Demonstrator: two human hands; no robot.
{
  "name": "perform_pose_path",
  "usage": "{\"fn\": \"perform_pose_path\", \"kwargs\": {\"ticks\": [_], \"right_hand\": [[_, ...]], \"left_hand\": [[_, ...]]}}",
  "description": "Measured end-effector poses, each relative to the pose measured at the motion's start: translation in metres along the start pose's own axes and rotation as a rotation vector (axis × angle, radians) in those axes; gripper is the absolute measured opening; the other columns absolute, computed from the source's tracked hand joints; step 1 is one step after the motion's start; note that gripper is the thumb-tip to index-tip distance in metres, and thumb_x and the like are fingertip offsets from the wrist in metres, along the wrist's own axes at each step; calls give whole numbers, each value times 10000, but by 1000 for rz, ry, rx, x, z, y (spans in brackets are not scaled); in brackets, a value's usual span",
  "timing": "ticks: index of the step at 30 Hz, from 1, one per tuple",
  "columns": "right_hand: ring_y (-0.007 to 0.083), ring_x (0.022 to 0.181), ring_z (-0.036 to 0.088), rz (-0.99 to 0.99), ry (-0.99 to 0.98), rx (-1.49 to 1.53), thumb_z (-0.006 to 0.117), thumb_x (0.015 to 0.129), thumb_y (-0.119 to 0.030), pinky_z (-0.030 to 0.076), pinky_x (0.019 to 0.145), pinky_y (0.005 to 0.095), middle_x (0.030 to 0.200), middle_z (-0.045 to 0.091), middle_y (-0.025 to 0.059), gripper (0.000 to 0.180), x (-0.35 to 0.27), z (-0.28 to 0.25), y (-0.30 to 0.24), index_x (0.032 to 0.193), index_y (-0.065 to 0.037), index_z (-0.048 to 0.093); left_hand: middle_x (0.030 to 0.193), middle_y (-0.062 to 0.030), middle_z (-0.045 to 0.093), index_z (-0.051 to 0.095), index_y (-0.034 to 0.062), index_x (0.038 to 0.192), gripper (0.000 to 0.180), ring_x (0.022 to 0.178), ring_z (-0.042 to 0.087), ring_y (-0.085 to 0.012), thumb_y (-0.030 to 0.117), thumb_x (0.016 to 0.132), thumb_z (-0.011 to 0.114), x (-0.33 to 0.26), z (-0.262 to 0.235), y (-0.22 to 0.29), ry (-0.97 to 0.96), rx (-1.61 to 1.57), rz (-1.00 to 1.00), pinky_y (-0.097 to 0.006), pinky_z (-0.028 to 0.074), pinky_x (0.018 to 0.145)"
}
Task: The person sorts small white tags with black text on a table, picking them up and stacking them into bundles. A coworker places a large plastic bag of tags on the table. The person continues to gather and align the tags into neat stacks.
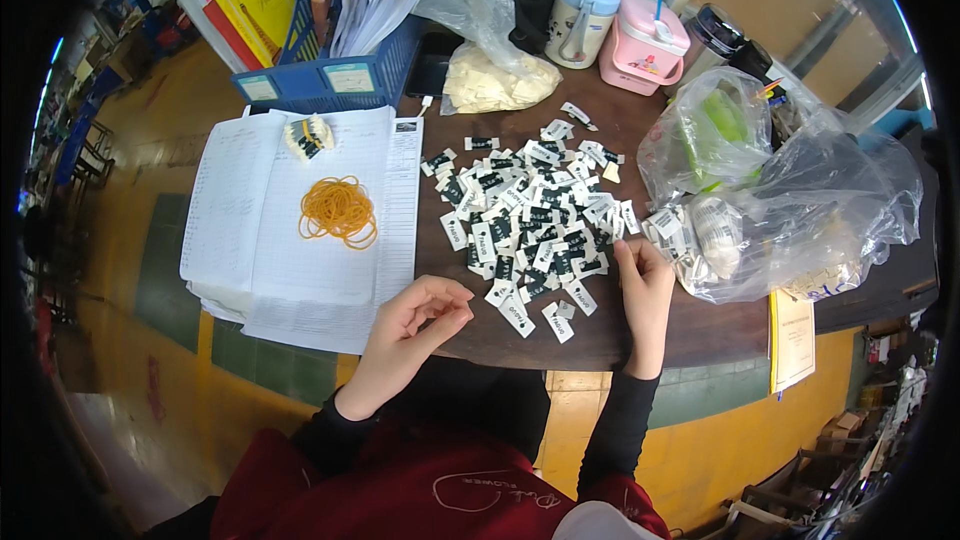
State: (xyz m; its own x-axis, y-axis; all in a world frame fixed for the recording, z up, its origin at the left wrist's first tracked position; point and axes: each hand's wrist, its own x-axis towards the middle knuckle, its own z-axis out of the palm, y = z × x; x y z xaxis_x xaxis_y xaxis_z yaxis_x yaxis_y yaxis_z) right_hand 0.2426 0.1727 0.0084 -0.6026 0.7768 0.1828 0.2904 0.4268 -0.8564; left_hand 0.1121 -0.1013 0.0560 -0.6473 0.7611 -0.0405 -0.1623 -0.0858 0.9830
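Note:
A loose heap of small black-and-white labels (540,210) covers the middle of the brown table. My right hand (648,285) is at the heap's right edge, with its thumb and fingers pinched together against a white label (628,217); the fingertips partly hide the contact. At the table's front edge, left of the heap, my left hand (415,325) is half curled. A small gap shows between its thumb and fingertips, and nothing is visible in it. Several labels (515,315) lie near its fingertips.
On an open notebook (230,210) at left lie orange rubber bands (340,212) and a banded label bundle (308,138). Behind stand a blue file rack (350,80), a bag of cream pieces (500,80), a jug (583,15) and a pink container (642,45). Clear plastic bags (790,225) crowd the right.

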Motion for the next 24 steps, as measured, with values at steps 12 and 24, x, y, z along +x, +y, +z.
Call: {"fn": "perform_pose_path", "kwargs": {"ticks": [12, 24], "right_hand": [[83, 594, 337, -150, 7, -105, 612, 952, -103, 290, 518, 286, 610, 415, 11, 205, -23, -2, -2, 801, 33, 581], [90, 575, 365, -166, 0, -75, 606, 944, -90, 303, 516, 290, 621, 486, 28, 152, -25, 1, -4, 857, 34, 622]], "left_hand": [[1069, -109, 658, 656, 42, 1102, 234, 1027, 610, -242, 107, 878, 681, -1, -112, 55, 435, 1003, 291, -338, 465, 925], [1333, -133, 472, 546, 139, 1295, 470, 1228, 450, -364, 154, 852, 702, 38, -129, 15, 151, 1380, 225, -429, 418, 1021]]}}
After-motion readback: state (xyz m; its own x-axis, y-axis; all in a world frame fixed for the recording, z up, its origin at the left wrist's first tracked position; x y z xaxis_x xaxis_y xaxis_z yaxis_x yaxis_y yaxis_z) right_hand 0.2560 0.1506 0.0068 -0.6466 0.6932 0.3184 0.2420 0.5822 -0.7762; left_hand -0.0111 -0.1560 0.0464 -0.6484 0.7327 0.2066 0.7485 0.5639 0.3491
